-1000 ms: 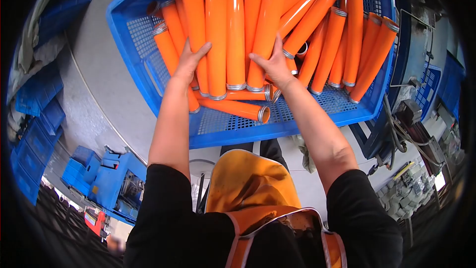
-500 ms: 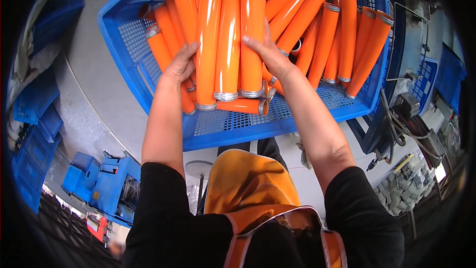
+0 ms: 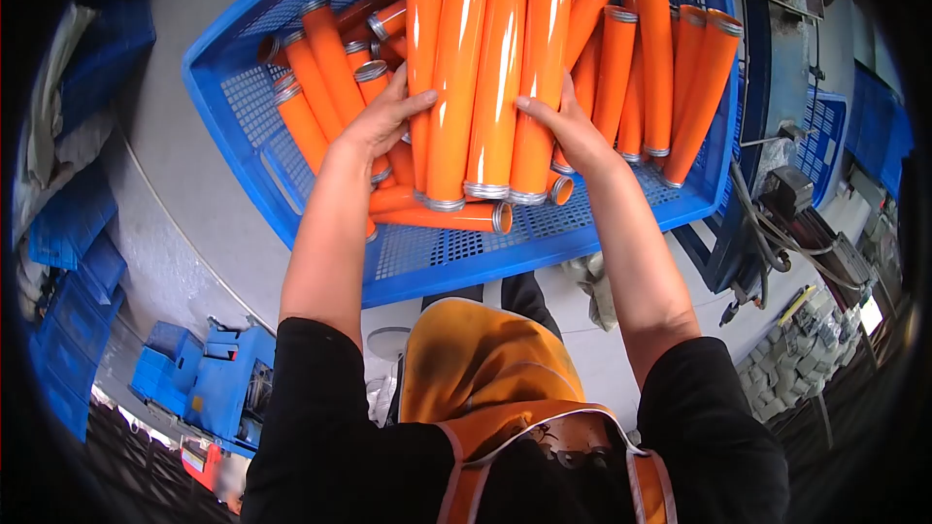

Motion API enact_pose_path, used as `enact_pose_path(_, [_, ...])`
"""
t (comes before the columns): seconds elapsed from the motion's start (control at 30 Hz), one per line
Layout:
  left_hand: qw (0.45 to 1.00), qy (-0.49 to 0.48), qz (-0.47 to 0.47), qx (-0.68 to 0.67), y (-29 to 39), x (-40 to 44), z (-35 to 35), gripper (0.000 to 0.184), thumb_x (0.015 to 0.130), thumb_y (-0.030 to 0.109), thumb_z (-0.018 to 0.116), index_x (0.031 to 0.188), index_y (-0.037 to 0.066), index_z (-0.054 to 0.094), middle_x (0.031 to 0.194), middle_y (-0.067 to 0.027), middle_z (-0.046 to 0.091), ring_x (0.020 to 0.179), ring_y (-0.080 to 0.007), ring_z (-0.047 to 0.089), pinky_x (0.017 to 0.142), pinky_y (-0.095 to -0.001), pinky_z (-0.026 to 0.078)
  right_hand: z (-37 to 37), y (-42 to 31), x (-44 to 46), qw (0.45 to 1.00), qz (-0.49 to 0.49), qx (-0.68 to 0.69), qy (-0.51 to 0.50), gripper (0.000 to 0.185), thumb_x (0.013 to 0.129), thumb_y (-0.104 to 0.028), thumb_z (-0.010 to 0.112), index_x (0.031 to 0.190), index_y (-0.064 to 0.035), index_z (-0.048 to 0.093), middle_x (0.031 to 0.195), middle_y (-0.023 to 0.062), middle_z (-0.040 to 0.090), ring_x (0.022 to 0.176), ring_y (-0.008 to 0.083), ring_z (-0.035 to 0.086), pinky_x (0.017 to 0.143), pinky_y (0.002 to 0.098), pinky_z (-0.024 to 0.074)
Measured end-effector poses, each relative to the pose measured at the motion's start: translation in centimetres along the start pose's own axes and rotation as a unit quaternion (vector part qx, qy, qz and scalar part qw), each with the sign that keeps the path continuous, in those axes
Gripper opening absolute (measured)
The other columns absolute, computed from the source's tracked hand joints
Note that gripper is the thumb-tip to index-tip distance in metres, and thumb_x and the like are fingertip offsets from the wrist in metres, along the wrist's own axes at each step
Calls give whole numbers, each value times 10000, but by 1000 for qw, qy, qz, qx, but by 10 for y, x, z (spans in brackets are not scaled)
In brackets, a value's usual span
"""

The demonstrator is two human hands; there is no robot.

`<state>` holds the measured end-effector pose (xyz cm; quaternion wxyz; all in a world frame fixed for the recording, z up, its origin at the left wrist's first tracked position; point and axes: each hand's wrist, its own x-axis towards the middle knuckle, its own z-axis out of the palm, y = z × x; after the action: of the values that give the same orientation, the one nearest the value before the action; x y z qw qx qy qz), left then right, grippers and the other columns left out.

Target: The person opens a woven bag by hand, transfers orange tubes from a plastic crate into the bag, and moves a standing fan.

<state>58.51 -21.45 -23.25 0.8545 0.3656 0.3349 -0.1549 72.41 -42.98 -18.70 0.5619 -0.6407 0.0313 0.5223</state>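
Several glossy orange tubes with silvery metal rings at their ends stand side by side between my hands. My left hand (image 3: 386, 120) grips the leftmost orange tube (image 3: 423, 49), its thumb across the front. On the other side, my right hand (image 3: 573, 132) is closed around the edge of the rightmost orange tube (image 3: 544, 68), thumb in front. The tubes between them, such as the middle orange tube (image 3: 500, 78), are squeezed together as one bundle. Most of my fingers are hidden behind it. The bundle is over a blue plastic crate (image 3: 466, 274) holding more such tubes.
More orange tubes lean at the crate's right, including a ringed tube (image 3: 704, 97), and others lie at its left. One tube (image 3: 442, 216) lies crosswise near the front wall. Right of the crate stands a metal machine frame with cables (image 3: 767, 233). Blue bins (image 3: 209, 369) are at lower left.
Both hands and the bundle have moved right over the crate. Another tube on the left now stands in the bundle, and tubes lying beneath at the left have come into view.
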Motion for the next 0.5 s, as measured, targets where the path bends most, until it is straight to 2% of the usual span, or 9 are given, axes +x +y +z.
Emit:
enact_pose_path(0.07, [1000, -16, -3, -3, -4, 8, 11, 951, 765, 223, 769, 1473, 93, 148, 1442, -135, 351, 1342, -270, 346, 1103, -404, 315, -6, 10, -1, 994, 29, 101, 6, 810, 805, -218, 722, 1423, -83, 217, 1354, 151, 420, 1244, 248, 441, 998, 398, 432])
enact_pose_path(0.17, [1000, -4, 0, -22, 2, 22, 25, 1001, 759, 278, 775, 1489, 114, 109, 1458, -126, 329, 1350, -272, 330, 1080, -430, 344, -13, 12, 3, 989, 15, 146, 12, 809, 804, -228, 723, 1423, -77, 225, 1355, 143, 422, 1252, 255, 433, 1008, 403, 424])
enact_pose_path(0.23, [997, -43, -58, 8, -1, 20, 28, 1023, 746, 418, 764, 1491, 141, 121, 1483, -103, 295, 1363, -280, 307, 1064, -461, 361, -23, 11, -5, 990, 7, 143, -12, 819, 796, -231, 731, 1422, -69, 229, 1358, 140, 419, 1255, 255, 430, 1017, 400, 416])
enact_pose_path(0.27, [997, -64, -45, 17, -5, 20, 32, 1037, 731, 453, 764, 1493, 161, 123, 1487, -98, 290, 1365, -284, 301, 1058, -482, 358, -29, 11, -11, 990, 1, 138, -37, 830, 788, -234, 739, 1421, -61, 232, 1362, 137, 417, 1258, 255, 427, 1027, 397, 408])
enact_pose_path(0.3, [996, -69, -49, 17, -8, 23, 36, 1037, 731, 453, 764, 1493, 161, 123, 1487, -98, 290, 1365, -284, 301, 1058, -482, 358, -38, 16, -11, 990, 2, 139, -31, 830, 788, -234, 739, 1421, -61, 232, 1362, 137, 417, 1258, 255, 427, 1027, 397, 408])
enact_pose_path(0.37, [997, -63, -33, -8, -15, 26, 43, 1026, 747, 337, 781, 1494, 139, 106, 1474, -102, 311, 1363, -259, 303, 1075, -449, 339, -48, 22, -9, 990, 45, 122, -52, 861, 768, -231, 760, 1422, -41, 233, 1357, 134, 425, 1261, 250, 424, 1036, 385, 397])
enact_pose_path(0.4, [997, -66, -32, -4, -16, 31, 46, 1026, 747, 337, 781, 1494, 139, 106, 1474, -102, 311, 1363, -259, 303, 1075, -449, 339, -55, 23, -8, 981, 44, 183, -38, 845, 755, -210, 771, 1406, -30, 263, 1327, 138, 458, 1237, 246, 446, 1035, 376, 396])
enact_pose_path(0.43, [998, -63, -10, -8, -17, 37, 51, 1011, 758, 325, 773, 1493, 137, 105, 1475, -101, 312, 1366, -252, 299, 1091, -436, 316, -56, 21, -7, 981, 39, 186, -35, 845, 755, -210, 771, 1406, -30, 263, 1327, 138, 458, 1237, 246, 446, 1035, 376, 396])
enact_pose_path(0.5, [998, -64, 5, -8, -22, 43, 56, 995, 768, 314, 764, 1492, 135, 105, 1476, -100, 312, 1370, -245, 294, 1108, -424, 293, -55, 21, -6, 986, -46, 158, 41, 808, 751, -198, 773, 1383, -31, 299, 1295, 132, 490, 1205, 246, 475, 1034, 377, 396])
